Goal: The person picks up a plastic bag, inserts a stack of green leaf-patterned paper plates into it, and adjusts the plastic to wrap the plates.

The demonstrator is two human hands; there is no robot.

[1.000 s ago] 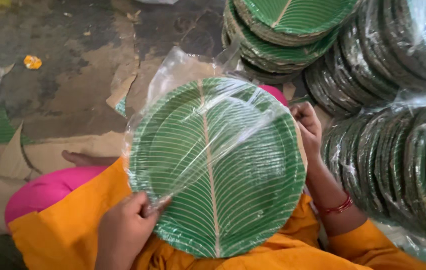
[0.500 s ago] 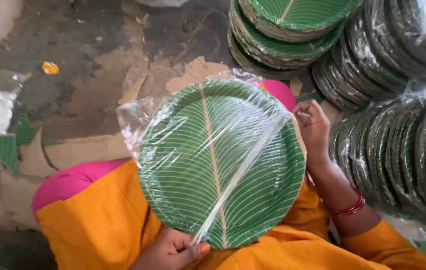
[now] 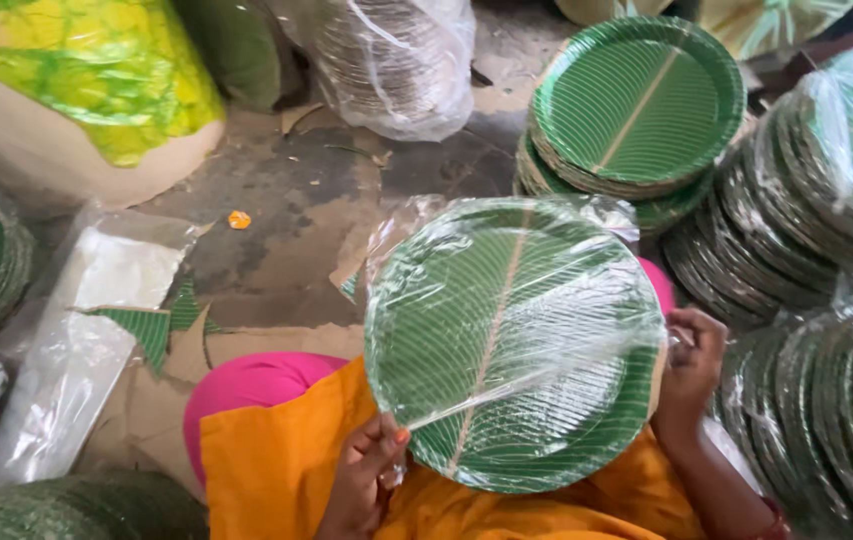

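Green plates (image 3: 506,340): paper, matt, ribbed leaf print; clear plastic film (image 3: 546,300) over them glossy, wrinkled. Orange garment (image 3: 276,470): soft matt cloth. Floor (image 3: 296,200): rough, stained concrete. Torn cardboard scraps (image 3: 246,345): dull brown

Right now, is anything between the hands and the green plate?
Yes, thin clear plastic wrap covers the green leaf-pattern plates. The left hand pinches it at the lower edge; the right hand grips the right rim.

wrapped green plates (image 3: 511,340), left hand (image 3: 366,480), right hand (image 3: 691,365) gripping edges
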